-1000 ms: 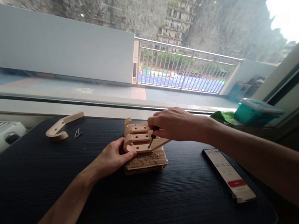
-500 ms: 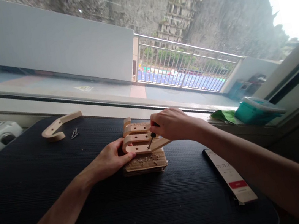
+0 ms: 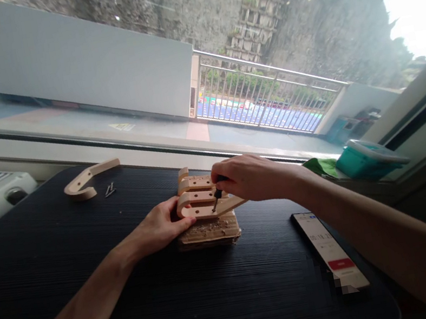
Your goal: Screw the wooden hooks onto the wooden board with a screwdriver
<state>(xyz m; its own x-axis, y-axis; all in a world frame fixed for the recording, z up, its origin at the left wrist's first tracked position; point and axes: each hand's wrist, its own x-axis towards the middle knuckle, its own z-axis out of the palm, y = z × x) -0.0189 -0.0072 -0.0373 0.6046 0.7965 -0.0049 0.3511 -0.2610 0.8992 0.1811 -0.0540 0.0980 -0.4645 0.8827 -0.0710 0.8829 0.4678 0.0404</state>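
Several curved wooden hooks lie side by side on a stack of cardboard with a pitted top. My left hand grips the curved end of the nearest wooden hook, thumb along its near side. In my right hand is a screwdriver, its dark handle mostly hidden by the fingers. The screwdriver stands tilted, its tip at the right-hand hole of that nearest hook. Whether a screw sits under the tip is too small to tell.
Another wooden hook lies at the back left of the dark table, beside several screws. A phone showing a timer lies at the right. On the sill are a green cloth and a teal container.
My right hand has turned slightly around the screwdriver, and more of the dark handle shows. The left hand keeps its hold on the hook. The whole view has shifted a little.
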